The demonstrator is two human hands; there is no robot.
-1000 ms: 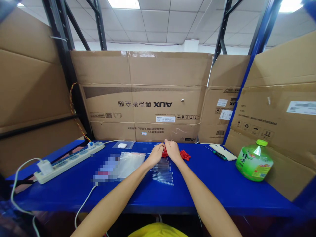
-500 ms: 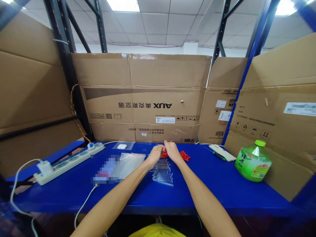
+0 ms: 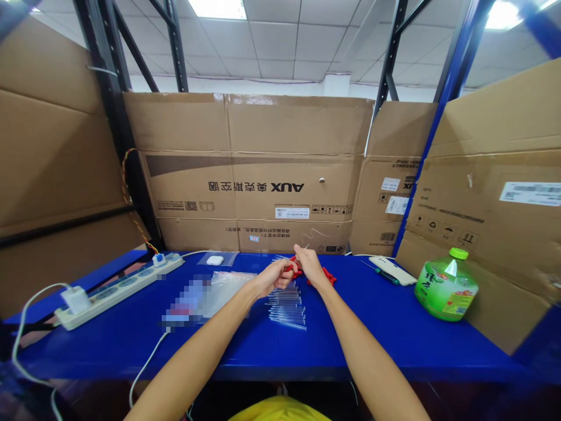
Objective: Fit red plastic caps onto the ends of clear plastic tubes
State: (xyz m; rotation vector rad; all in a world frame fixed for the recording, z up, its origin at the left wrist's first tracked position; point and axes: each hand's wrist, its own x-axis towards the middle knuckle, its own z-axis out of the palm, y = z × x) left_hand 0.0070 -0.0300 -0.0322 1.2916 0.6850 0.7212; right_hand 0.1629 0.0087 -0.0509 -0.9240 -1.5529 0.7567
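My left hand (image 3: 276,276) is closed, its fingers curled over the red pieces; red shows at its fingertips, but I cannot make out what it grips. Close against it, my right hand (image 3: 309,266) pinches a thin pale rod (image 3: 306,247) whose tip sticks up past the fingers. Small red pieces (image 3: 329,277) lie in a loose pile behind and beside the right hand, partly hidden by it. Below both hands, several thin clear tubes (image 3: 287,309) are spread in a column on the blue table (image 3: 372,333).
Left of the tubes lie clear plastic bags (image 3: 225,292) and a blurred-out item with a cable. A power strip (image 3: 123,286) runs along the left. A green bottle (image 3: 447,286) stands at right, near a green-handled screwdriver (image 3: 388,276) and a cream flat object (image 3: 398,270). Cardboard walls surround the table.
My left hand has turned and dropped slightly to the left, its curled fingers now showing more. My right hand has shifted slightly, still pinching the thin rod. The tubes stay in place.
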